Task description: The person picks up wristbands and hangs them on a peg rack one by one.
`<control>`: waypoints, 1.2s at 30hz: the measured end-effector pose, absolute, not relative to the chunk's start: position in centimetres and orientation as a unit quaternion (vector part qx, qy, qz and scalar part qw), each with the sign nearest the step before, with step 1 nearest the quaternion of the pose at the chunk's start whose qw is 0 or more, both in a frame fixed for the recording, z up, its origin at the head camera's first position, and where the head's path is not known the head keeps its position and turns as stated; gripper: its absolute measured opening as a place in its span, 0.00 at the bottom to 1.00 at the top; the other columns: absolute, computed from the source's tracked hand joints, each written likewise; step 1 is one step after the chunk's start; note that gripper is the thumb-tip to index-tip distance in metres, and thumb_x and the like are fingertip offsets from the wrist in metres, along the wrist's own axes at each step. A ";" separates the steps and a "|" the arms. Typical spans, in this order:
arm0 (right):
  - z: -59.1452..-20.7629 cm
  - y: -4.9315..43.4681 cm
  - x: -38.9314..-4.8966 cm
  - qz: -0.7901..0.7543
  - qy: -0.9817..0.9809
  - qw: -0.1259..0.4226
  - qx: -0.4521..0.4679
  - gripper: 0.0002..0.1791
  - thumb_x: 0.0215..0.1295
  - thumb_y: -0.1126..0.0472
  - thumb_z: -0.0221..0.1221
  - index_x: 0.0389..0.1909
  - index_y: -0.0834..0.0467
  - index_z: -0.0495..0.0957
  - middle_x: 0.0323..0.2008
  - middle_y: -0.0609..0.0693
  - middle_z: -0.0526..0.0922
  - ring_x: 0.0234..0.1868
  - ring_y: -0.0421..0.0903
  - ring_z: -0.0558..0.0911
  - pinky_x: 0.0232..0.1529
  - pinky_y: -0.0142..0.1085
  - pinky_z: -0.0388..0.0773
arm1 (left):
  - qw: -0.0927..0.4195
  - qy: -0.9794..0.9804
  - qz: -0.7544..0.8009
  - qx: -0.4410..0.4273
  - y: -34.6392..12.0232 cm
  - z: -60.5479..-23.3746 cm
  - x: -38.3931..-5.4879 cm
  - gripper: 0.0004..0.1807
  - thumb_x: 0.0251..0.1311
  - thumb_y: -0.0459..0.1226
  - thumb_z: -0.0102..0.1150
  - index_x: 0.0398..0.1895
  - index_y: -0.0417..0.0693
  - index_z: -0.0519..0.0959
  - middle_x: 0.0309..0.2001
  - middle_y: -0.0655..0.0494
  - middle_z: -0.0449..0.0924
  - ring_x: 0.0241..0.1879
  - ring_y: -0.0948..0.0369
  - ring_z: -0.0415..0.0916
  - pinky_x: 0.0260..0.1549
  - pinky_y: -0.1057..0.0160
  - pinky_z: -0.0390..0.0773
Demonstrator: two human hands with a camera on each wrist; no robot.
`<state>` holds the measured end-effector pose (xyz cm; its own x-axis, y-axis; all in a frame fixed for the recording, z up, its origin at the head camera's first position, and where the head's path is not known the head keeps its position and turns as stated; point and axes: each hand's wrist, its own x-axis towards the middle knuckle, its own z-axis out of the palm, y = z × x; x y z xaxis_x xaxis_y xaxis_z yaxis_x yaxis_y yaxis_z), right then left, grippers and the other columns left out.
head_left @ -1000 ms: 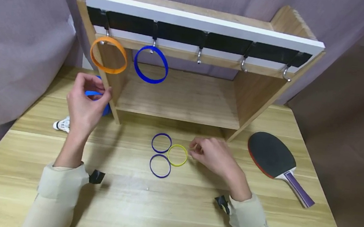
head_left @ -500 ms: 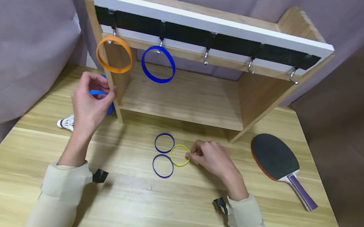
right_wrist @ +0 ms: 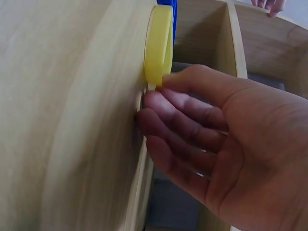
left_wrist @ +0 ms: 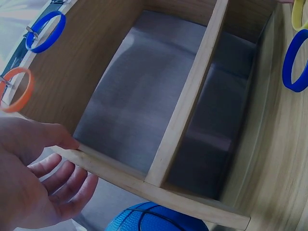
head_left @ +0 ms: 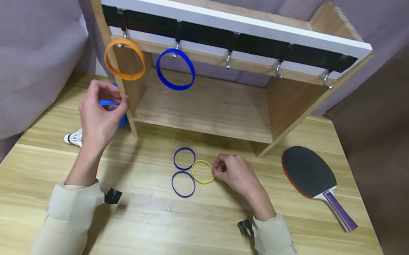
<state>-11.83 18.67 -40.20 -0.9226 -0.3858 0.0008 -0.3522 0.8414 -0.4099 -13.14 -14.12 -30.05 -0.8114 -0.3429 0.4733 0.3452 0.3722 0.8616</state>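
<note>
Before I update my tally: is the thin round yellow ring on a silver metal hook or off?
Off: the right hand pinches the thin round yellow ring near the wooden tabletop, clear of the silver metal hooks.

Yellow ring (right_wrist: 158,53): thin, round band, pinched at its 3 o'clock edge; couldn't tell if lifted. Sat at 6 o'clock from the wooden shelf (head_left: 206,107). Shelf stood upright, light-grained, white-and-black strip along top front, 9 o'clock side panel gripped.
</note>
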 end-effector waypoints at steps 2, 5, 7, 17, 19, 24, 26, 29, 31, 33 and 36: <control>-40.1 18.8 -11.9 -0.209 0.959 0.031 -0.189 0.03 0.56 0.62 0.66 0.30 0.51 0.82 0.23 0.38 0.79 0.25 0.35 0.77 0.27 0.33 0.76 | 0.308 -0.769 -0.561 0.000 -14.1 -30.1 -13.1 0.15 0.54 0.26 0.64 0.42 0.26 0.71 0.34 0.38 0.80 0.30 0.60 0.78 0.30 0.76 0.78; -39.7 19.0 -11.8 -0.222 0.957 0.014 -0.183 0.02 0.55 0.63 0.66 0.29 0.52 0.82 0.24 0.39 0.81 0.25 0.35 0.78 0.28 0.33 0.78 | 0.307 -0.767 -0.563 0.003 -14.1 -30.2 -13.1 0.15 0.54 0.26 0.64 0.42 0.26 0.71 0.34 0.38 0.80 0.30 0.60 0.78 0.30 0.76 0.78; -39.3 19.1 -11.8 -0.244 0.952 0.009 -0.187 0.03 0.55 0.63 0.66 0.28 0.52 0.83 0.24 0.39 0.82 0.26 0.34 0.79 0.29 0.32 0.79 | 0.305 -0.765 -0.566 0.005 -14.1 -30.2 -13.1 0.15 0.54 0.26 0.64 0.42 0.26 0.71 0.34 0.38 0.80 0.30 0.60 0.78 0.30 0.76 0.79; -35.6 19.0 -11.2 -0.441 0.863 -0.003 -0.246 0.08 0.56 0.67 0.70 0.36 0.53 0.85 0.31 0.41 0.85 0.31 0.41 0.83 0.29 0.33 0.82 | 0.310 -0.765 -0.564 0.000 -14.0 -30.1 -13.2 0.15 0.54 0.26 0.63 0.42 0.26 0.72 0.35 0.38 0.80 0.30 0.60 0.78 0.30 0.76 0.78; -34.0 18.9 -11.1 -0.503 0.827 -0.015 -0.251 0.09 0.56 0.68 0.70 0.38 0.55 0.85 0.34 0.45 0.86 0.32 0.45 0.83 0.30 0.35 0.82 | 0.311 -0.766 -0.563 -0.001 -14.0 -30.1 -13.2 0.15 0.54 0.26 0.63 0.41 0.26 0.72 0.35 0.38 0.80 0.30 0.60 0.78 0.30 0.76 0.78; -29.4 17.9 -11.5 -0.675 0.688 -0.096 -0.248 0.09 0.55 0.76 0.67 0.39 0.70 0.83 0.35 0.63 0.85 0.29 0.53 0.84 0.31 0.40 0.84 | 0.312 -0.768 -0.560 0.000 -14.0 -30.0 -13.3 0.15 0.54 0.26 0.64 0.42 0.26 0.72 0.35 0.38 0.80 0.30 0.60 0.78 0.30 0.76 0.78; -27.8 17.3 -11.9 -0.733 0.620 -0.135 -0.244 0.10 0.56 0.78 0.65 0.39 0.76 0.80 0.37 0.69 0.83 0.31 0.55 0.84 0.31 0.40 0.85 | 0.311 -0.768 -0.559 0.001 -14.0 -30.0 -13.3 0.15 0.54 0.26 0.64 0.42 0.26 0.72 0.35 0.38 0.80 0.30 0.60 0.78 0.30 0.77 0.78; -26.1 16.5 -12.4 -0.787 0.543 -0.178 -0.235 0.12 0.58 0.77 0.64 0.42 0.79 0.77 0.40 0.73 0.81 0.36 0.57 0.84 0.34 0.40 0.85 | 0.312 -0.769 -0.557 0.001 -14.1 -30.0 -13.3 0.15 0.54 0.26 0.64 0.42 0.26 0.72 0.35 0.38 0.80 0.30 0.61 0.78 0.30 0.77 0.78; -25.5 16.0 -12.7 -0.799 0.520 -0.201 -0.227 0.13 0.59 0.75 0.64 0.43 0.78 0.78 0.42 0.73 0.81 0.39 0.58 0.84 0.36 0.39 0.85 | 0.313 -0.770 -0.556 0.000 -14.1 -30.0 -13.2 0.15 0.54 0.26 0.64 0.42 0.26 0.72 0.35 0.38 0.80 0.30 0.61 0.78 0.30 0.77 0.78; -25.1 15.7 -12.9 -0.801 0.512 -0.220 -0.218 0.14 0.59 0.73 0.64 0.44 0.77 0.78 0.43 0.72 0.81 0.41 0.58 0.84 0.39 0.38 0.85 | 0.313 -0.770 -0.555 0.000 -14.1 -30.0 -13.2 0.15 0.54 0.26 0.64 0.42 0.26 0.72 0.35 0.38 0.80 0.30 0.62 0.78 0.30 0.77 0.78; -24.9 15.2 -13.2 -0.798 0.513 -0.242 -0.203 0.13 0.61 0.73 0.64 0.45 0.75 0.79 0.44 0.70 0.81 0.42 0.57 0.84 0.41 0.39 0.84 | 0.311 -0.770 -0.557 0.002 -14.0 -30.0 -13.2 0.15 0.54 0.26 0.64 0.42 0.26 0.71 0.35 0.38 0.80 0.30 0.62 0.78 0.30 0.77 0.78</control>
